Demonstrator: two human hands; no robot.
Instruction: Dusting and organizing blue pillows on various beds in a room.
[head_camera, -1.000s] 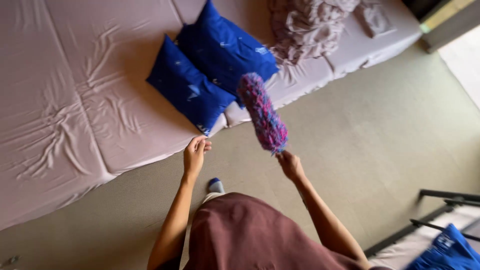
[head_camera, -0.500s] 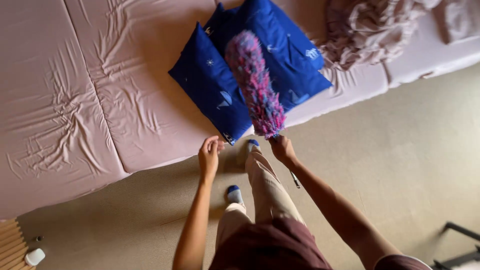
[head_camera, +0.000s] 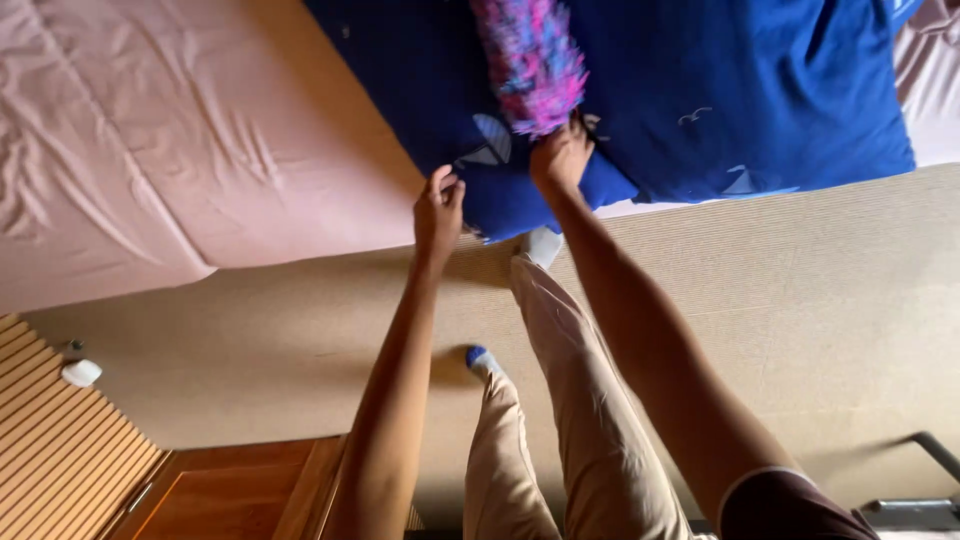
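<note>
Head view is looking down past the person's two bare arms and tan trousers toward a bed (head_camera: 180, 150) dressed in a wrinkled pink sheet. The right hand (head_camera: 560, 160) is closing its grip around the handle of a duster (head_camera: 530, 60), fingers clamped on it just under the fluffy pink, purple and blue head. The duster is lying up and away from the hand, resting over two blue pillows. The near pillow (head_camera: 440, 90) is sitting at the bed's edge, its lower corner hanging slightly over the side; the far pillow (head_camera: 760, 90) is lying just beside it to the right, the two overlapping under the duster.

The left hand (head_camera: 438, 210) is reaching at the near pillow's lower edge, fingers curled together and touching the fabric; whether it is actually pinching the cloth cannot be told.

Below the bed, a beige carpet (head_camera: 820, 330) is spreading across the room. One foot in a blue-toed sock (head_camera: 480, 358) is standing on it, and the other leg is stepping forward, its foot right against the bed's side under the pillow. A wooden slatted piece (head_camera: 60, 450) and a brown wooden panel are showing at the lower left, with a small white object (head_camera: 80, 373) on the carpet near them. A dark metal frame (head_camera: 920, 490) is showing at the lower right.
</note>
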